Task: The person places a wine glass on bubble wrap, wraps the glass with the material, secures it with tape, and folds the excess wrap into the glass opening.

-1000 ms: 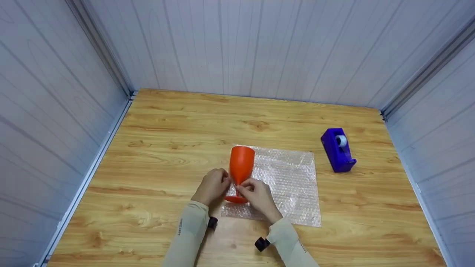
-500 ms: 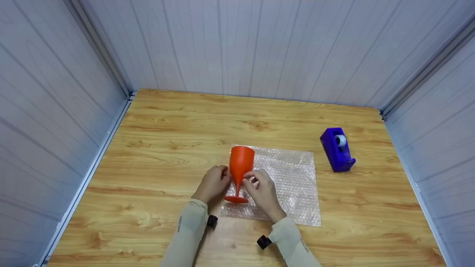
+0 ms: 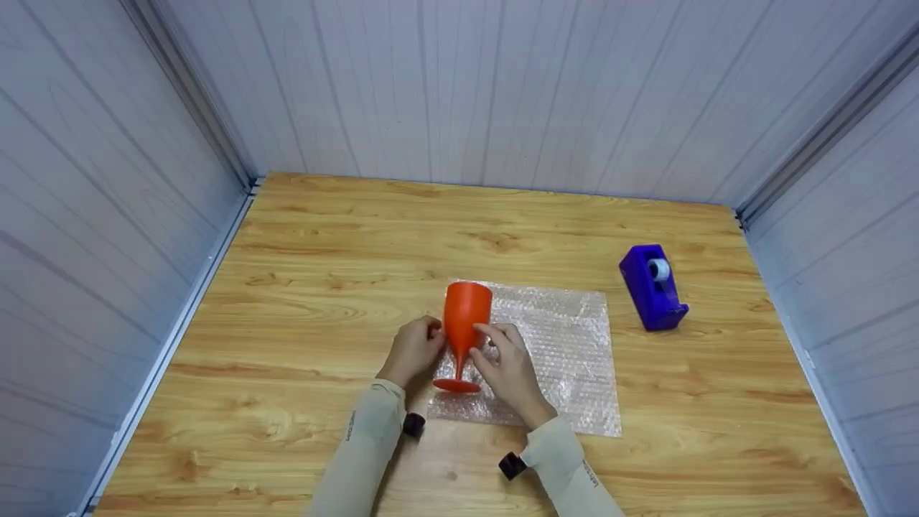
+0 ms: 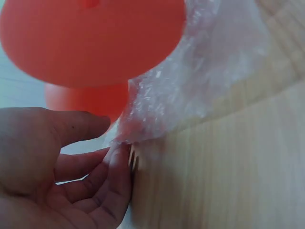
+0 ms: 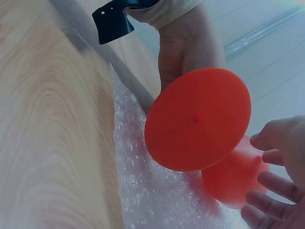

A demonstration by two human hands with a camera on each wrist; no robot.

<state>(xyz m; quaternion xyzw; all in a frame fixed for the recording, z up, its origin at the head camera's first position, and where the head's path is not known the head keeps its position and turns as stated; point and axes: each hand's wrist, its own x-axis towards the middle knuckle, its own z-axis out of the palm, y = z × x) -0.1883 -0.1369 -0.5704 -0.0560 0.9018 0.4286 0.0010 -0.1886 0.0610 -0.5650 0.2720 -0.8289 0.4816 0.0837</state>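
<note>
An orange goblet [image 3: 467, 312] lies on its side along the left part of a clear bubble wrap sheet [image 3: 567, 359], its foot toward the person. Left of the bowl, the left hand [image 3: 413, 350] has curled fingers at the sheet's edge; in the left wrist view the fingertips [image 4: 119, 150] hold that edge, with the thumb above, close to the goblet. The right hand [image 3: 511, 366] touches the bowl's right side with thumb and fingers spread. From the right wrist view, the right hand's fingers [image 5: 274, 198] are loosely bent beside the bowl [image 5: 233, 179], behind the round foot [image 5: 198, 119].
A blue tape dispenser [image 3: 652, 291] with a roll of tape stands on the wooden table [image 3: 344, 237], right of the sheet. Pale panel walls [image 3: 459, 93] enclose the table at the back and both sides. Each wrist carries a small black device.
The right hand has moved from the goblet's stem up to the right side of its bowl, and its fingers have spread. The left hand has shifted slightly up along the sheet's edge.
</note>
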